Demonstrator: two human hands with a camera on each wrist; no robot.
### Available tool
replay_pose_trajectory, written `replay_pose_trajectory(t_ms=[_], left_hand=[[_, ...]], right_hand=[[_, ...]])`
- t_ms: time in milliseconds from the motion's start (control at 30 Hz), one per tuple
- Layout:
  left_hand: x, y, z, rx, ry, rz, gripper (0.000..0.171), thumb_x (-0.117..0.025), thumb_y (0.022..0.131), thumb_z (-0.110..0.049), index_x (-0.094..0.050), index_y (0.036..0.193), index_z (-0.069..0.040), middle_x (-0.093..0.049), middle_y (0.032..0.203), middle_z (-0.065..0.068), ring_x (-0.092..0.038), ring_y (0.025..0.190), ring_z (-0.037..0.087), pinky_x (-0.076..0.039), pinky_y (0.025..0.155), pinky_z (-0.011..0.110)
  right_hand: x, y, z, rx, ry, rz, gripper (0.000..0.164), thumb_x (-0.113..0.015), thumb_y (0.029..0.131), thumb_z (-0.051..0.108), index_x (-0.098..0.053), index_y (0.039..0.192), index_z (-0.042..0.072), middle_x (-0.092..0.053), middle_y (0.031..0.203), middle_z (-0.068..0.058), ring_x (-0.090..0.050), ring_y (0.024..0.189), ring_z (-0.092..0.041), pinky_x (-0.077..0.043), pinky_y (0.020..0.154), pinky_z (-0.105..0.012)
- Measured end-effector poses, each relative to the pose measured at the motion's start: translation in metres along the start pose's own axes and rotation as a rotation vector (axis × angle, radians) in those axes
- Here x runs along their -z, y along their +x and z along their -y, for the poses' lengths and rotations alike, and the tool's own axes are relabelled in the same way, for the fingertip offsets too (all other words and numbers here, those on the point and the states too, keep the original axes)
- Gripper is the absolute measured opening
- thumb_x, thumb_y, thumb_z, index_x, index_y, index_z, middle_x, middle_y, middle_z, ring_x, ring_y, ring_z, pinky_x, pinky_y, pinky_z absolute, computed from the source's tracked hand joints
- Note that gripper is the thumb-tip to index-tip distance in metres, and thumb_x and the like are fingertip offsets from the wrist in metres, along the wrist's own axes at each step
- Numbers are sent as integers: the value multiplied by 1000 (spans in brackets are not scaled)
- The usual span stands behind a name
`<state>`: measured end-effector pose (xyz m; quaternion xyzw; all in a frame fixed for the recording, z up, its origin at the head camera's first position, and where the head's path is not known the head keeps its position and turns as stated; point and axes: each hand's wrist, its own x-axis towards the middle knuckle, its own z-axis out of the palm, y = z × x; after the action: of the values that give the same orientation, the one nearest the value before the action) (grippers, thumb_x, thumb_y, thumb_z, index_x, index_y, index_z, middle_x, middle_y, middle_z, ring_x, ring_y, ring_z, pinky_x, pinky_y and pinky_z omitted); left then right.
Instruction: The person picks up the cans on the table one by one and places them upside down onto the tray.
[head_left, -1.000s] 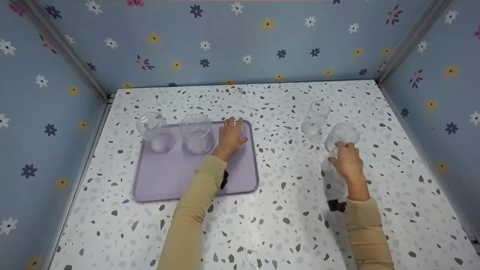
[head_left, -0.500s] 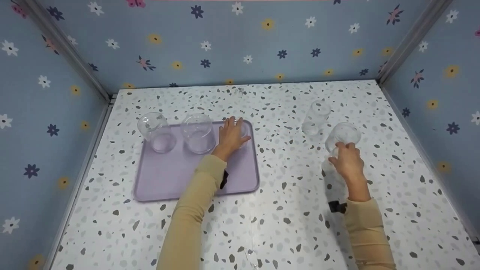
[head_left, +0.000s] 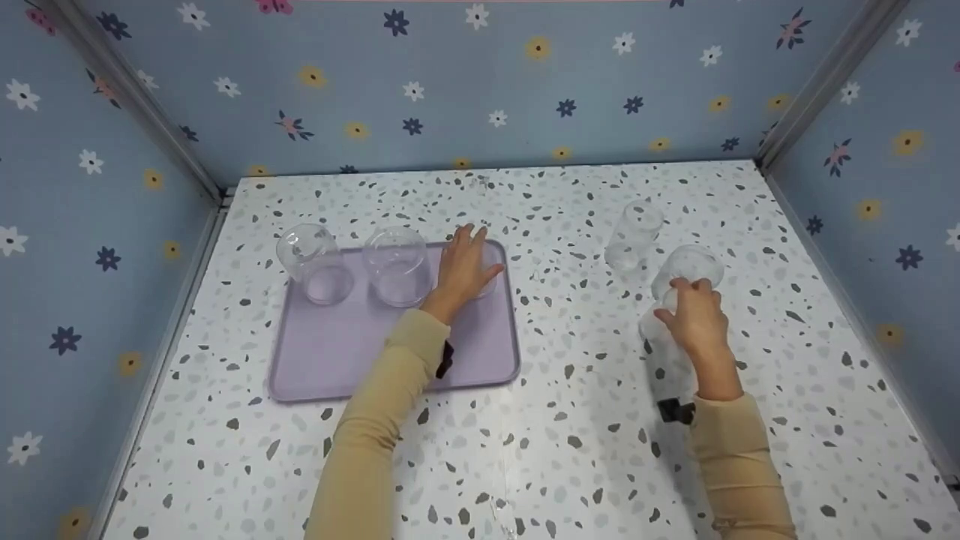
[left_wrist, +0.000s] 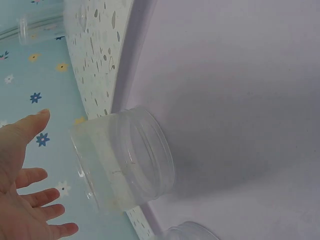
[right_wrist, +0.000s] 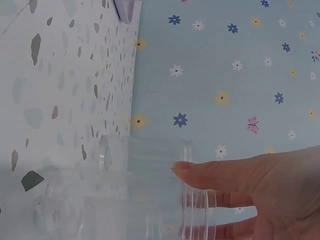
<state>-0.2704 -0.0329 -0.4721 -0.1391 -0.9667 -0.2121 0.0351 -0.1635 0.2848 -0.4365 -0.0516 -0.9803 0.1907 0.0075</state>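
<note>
My left hand (head_left: 462, 271), fingers spread, is over a clear plastic jar (left_wrist: 122, 160) at the tray's back right corner. In the left wrist view a gap shows between that hand and the jar, which stands with its threaded rim down on the lilac tray (head_left: 337, 364). Two more clear jars stand along the tray's back edge, a wide jar (head_left: 397, 266) and a left jar (head_left: 319, 262). On the right, my right hand (head_left: 699, 319) grips another clear jar (right_wrist: 120, 205) by its ridged top rim, thumb on the near side and fingers behind.
Just beyond the right hand stands a clear jar (head_left: 688, 262), with a slim clear jar (head_left: 634, 234) to its left. The speckled white table (head_left: 585, 420) stretches between tray and right arm. Flowered blue panels (head_left: 480, 82) close off the back and both sides.
My left hand has come off the jar on the tray, its fingers and thumb spreading. My right hand has shifted very slightly, still on its jar's rim.
</note>
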Motion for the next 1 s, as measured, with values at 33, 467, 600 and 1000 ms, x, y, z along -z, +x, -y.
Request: replay_pose_trajectory(t_ms=[33, 467, 600, 1000], left_hand=[[2, -1, 0, -13, -9, -17, 68, -62, 81, -36, -36, 133, -1, -31, 135, 20, -28, 125, 31, -26, 100, 43], [18, -8, -5, -72, -122, -148, 61, -63, 82, -30, -40, 130, 0, -36, 132, 19, -31, 123, 29, -25, 101, 36], [22, -11, -7, -63, -176, -171, 61, -62, 82, -30, -40, 130, -1, -36, 133, 17, -30, 125, 27, -24, 102, 34], [21, -20, -12, -67, -296, -216, 56, -59, 85, -30, -42, 129, 0, -37, 131, 17, -36, 120, 28, -30, 98, 36]], right_hand=[[0, 0, 1, 1, 4, -13, 48, -64, 80, 14, -45, 119, -6, -37, 111, -34, -38, 98, -51, -40, 67, -61], [-3, 3, 17, 71, 117, -211, 47, -66, 79, 21, -50, 118, 1, -43, 112, -28, -44, 96, -45, -41, 65, -58], [-4, 2, 21, 127, 164, -325, 46, -68, 78, 22, -52, 116, 2, -45, 110, -25, -46, 95, -41, -42, 69, -54], [-10, 4, 34, 270, 411, -535, 47, -70, 76, 22, -55, 115, 0, -50, 106, -19, -50, 94, -29, -48, 70, -42]])
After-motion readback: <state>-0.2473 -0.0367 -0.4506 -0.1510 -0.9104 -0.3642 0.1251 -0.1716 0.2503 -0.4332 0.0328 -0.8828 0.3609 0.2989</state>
